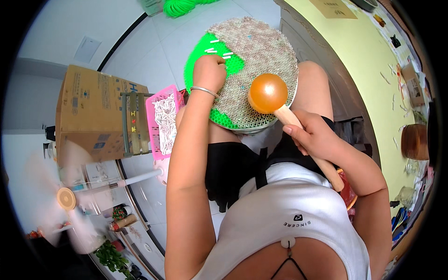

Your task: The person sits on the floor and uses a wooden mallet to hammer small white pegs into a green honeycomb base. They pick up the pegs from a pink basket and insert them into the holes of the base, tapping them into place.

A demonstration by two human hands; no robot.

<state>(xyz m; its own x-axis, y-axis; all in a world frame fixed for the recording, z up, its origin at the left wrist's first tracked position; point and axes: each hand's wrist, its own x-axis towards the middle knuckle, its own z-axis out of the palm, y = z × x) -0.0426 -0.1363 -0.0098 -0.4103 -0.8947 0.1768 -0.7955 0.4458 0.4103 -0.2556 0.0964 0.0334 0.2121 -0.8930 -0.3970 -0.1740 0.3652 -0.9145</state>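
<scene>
A round board packed with small ring-ended tubes (pixel 266 51) rests over my knees. Bright green material (pixel 200 52) covers its left side, with another green patch at the near edge. Several loose white tubes (pixel 227 55) lie on the green part. My left hand (pixel 210 73) is closed over the border between green and tubes; its fingertips are hidden, so I cannot make out what they pinch. In my right hand (pixel 310 135) is a mallet (pixel 268 93) with an amber ball head and a pale wooden handle. The ball is above the board's right side.
Left of my knees stands a pink basket (pixel 165 121) full of white tubes, with a large cardboard box (pixel 95 112) beyond it. A fan (pixel 66 199) spins at the lower left. Along the right runs a yellow-topped table (pixel 345 51) carrying jars and small items. Green cord (pixel 179 7) lies at the top.
</scene>
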